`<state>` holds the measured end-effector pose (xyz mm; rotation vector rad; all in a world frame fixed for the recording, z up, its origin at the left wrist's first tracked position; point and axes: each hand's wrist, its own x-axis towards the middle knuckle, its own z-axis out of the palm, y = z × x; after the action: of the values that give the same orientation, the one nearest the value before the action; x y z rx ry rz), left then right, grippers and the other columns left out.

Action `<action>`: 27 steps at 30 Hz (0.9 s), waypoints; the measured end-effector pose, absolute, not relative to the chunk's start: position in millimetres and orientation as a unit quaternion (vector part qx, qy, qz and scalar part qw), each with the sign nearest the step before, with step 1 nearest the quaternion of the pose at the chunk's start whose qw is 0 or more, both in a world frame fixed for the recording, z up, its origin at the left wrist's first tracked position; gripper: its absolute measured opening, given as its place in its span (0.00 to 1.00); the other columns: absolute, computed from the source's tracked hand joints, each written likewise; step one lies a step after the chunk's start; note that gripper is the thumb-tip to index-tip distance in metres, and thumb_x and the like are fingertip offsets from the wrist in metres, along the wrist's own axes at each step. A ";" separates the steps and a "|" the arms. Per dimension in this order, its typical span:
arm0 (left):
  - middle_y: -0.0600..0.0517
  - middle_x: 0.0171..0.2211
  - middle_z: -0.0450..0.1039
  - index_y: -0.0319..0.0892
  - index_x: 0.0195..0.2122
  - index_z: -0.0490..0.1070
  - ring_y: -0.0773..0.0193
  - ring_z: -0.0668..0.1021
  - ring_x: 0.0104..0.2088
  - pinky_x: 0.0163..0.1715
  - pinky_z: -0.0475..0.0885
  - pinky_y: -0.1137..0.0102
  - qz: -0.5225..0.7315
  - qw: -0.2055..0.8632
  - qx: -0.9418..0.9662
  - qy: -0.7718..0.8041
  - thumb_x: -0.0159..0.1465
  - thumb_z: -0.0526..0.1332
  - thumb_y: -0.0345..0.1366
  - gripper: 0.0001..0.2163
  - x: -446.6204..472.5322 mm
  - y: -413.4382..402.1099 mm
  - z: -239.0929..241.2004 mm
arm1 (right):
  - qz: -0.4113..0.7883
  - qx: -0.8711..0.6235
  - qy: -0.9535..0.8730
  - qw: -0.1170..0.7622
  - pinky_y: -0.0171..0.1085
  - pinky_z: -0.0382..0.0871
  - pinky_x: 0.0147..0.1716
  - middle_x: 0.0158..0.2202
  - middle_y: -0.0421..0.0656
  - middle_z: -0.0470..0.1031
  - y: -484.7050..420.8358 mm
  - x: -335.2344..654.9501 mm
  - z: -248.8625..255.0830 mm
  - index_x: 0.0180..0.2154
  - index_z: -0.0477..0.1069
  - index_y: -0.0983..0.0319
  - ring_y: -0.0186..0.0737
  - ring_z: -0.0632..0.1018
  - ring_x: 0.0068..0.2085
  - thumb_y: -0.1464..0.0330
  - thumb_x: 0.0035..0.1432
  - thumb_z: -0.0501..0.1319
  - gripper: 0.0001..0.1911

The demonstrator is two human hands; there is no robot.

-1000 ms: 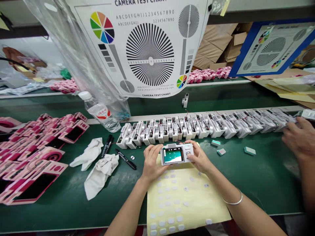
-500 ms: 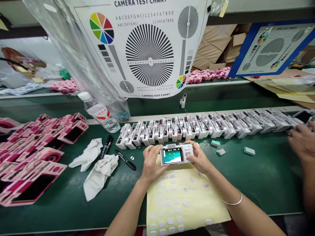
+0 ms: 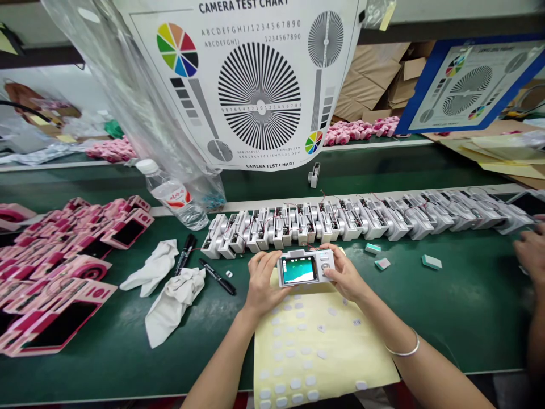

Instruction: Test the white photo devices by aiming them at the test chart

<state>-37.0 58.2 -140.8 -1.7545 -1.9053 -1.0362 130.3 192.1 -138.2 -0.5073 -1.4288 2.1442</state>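
Between both hands I hold a silver digital camera [image 3: 299,268], its lit screen facing me with a green and white picture. My left hand [image 3: 263,284] grips its left end, fingers on top and thumb below. My right hand [image 3: 344,274] holds the right end, its thumb on the round button pad. Under the wrists lies a yellow sheet [image 3: 332,363] with rows of small white stickers. Just behind the camera stands a long row of open-topped silver cameras [image 3: 281,227] with circuit parts and thin wires showing.
Left are many pink cameras [image 3: 63,307], white cloths [image 3: 174,307], black markers [image 3: 217,277] and a water bottle [image 3: 176,196]. A camera test chart [image 3: 259,102] hangs ahead. Small green-white blocks [image 3: 431,262] lie right. Another person's hand [image 3: 532,250] is at the right edge.
The other person's hand at the right has drawn back from the end of the camera row toward the edge of view. My hands and the camera stay nearly still.
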 end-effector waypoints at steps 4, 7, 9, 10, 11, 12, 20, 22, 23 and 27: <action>0.42 0.44 0.71 0.39 0.52 0.61 0.51 0.68 0.46 0.47 0.65 0.58 -0.369 0.176 -0.618 -0.672 0.54 0.63 0.47 0.27 -36.7 58.5 -140.5 | 0.790 -0.185 -0.526 0.256 0.34 0.69 0.36 0.44 0.42 0.71 192.2 130.5 -138.1 0.43 0.61 0.55 0.38 0.74 0.41 0.72 0.40 0.63 0.25; 0.42 0.44 0.71 0.39 0.52 0.62 0.51 0.68 0.46 0.46 0.65 0.58 -0.372 0.178 -0.618 -0.670 0.54 0.64 0.47 0.27 -36.6 58.7 -140.4 | 0.790 -0.185 -0.527 0.255 0.34 0.69 0.36 0.45 0.41 0.71 192.7 130.5 -139.1 0.43 0.61 0.55 0.37 0.74 0.41 0.72 0.41 0.63 0.25; 0.42 0.44 0.71 0.39 0.52 0.62 0.51 0.68 0.46 0.46 0.65 0.58 -0.373 0.178 -0.618 -0.669 0.54 0.63 0.47 0.27 -36.8 58.9 -140.6 | 0.789 -0.185 -0.529 0.254 0.34 0.69 0.36 0.45 0.42 0.71 193.1 130.6 -139.9 0.44 0.61 0.55 0.38 0.74 0.42 0.72 0.41 0.63 0.25; 0.42 0.44 0.71 0.39 0.52 0.62 0.51 0.69 0.46 0.46 0.65 0.58 -0.374 0.178 -0.618 -0.668 0.54 0.63 0.48 0.27 -36.8 58.9 -140.8 | 0.788 -0.185 -0.529 0.254 0.34 0.69 0.36 0.45 0.42 0.71 193.4 130.6 -140.2 0.44 0.61 0.55 0.38 0.73 0.42 0.72 0.41 0.63 0.25; 0.42 0.44 0.71 0.39 0.52 0.62 0.51 0.69 0.46 0.47 0.65 0.58 -0.375 0.178 -0.618 -0.668 0.54 0.63 0.48 0.27 -36.9 59.0 -141.1 | 0.787 -0.185 -0.530 0.254 0.34 0.69 0.36 0.45 0.42 0.71 193.5 130.6 -140.5 0.44 0.60 0.55 0.38 0.73 0.43 0.72 0.41 0.63 0.25; 0.42 0.44 0.71 0.39 0.51 0.62 0.51 0.69 0.46 0.47 0.65 0.58 -0.376 0.178 -0.618 -0.667 0.54 0.63 0.48 0.27 -37.0 59.1 -141.3 | 0.787 -0.185 -0.531 0.255 0.34 0.69 0.36 0.45 0.42 0.71 193.7 130.6 -140.7 0.44 0.60 0.55 0.38 0.73 0.43 0.72 0.41 0.63 0.25; 0.42 0.44 0.71 0.39 0.52 0.62 0.51 0.68 0.46 0.47 0.65 0.58 -0.374 0.178 -0.617 -0.669 0.54 0.63 0.47 0.27 -36.6 59.2 -141.0 | 0.783 -0.185 -0.535 0.257 0.34 0.69 0.35 0.45 0.42 0.71 193.2 131.1 -140.4 0.44 0.60 0.56 0.38 0.74 0.42 0.71 0.42 0.64 0.25; 0.42 0.44 0.71 0.39 0.52 0.62 0.51 0.68 0.46 0.47 0.65 0.58 -0.372 0.177 -0.618 -0.670 0.54 0.63 0.47 0.27 -36.5 59.1 -140.7 | 0.784 -0.185 -0.534 0.257 0.34 0.69 0.35 0.45 0.42 0.71 193.0 131.1 -140.0 0.44 0.60 0.56 0.38 0.74 0.42 0.71 0.42 0.64 0.25; 0.42 0.44 0.71 0.39 0.52 0.62 0.51 0.68 0.46 0.47 0.65 0.58 -0.372 0.178 -0.618 -0.670 0.54 0.63 0.47 0.27 -36.4 59.0 -140.7 | 0.785 -0.185 -0.532 0.256 0.34 0.69 0.35 0.45 0.42 0.71 192.9 131.1 -139.7 0.44 0.60 0.55 0.38 0.74 0.42 0.71 0.42 0.64 0.25; 0.42 0.44 0.71 0.40 0.52 0.61 0.51 0.69 0.46 0.46 0.65 0.57 -0.370 0.178 -0.616 -0.673 0.55 0.63 0.47 0.27 -36.4 59.0 -141.2 | 0.788 -0.192 -0.525 0.257 0.34 0.69 0.34 0.46 0.43 0.71 192.6 130.7 -137.9 0.43 0.61 0.56 0.39 0.74 0.42 0.69 0.41 0.65 0.25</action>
<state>-36.4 59.0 -141.2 -1.7426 -1.9029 -1.0461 130.7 192.6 -137.9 -0.5203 -1.4246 2.1382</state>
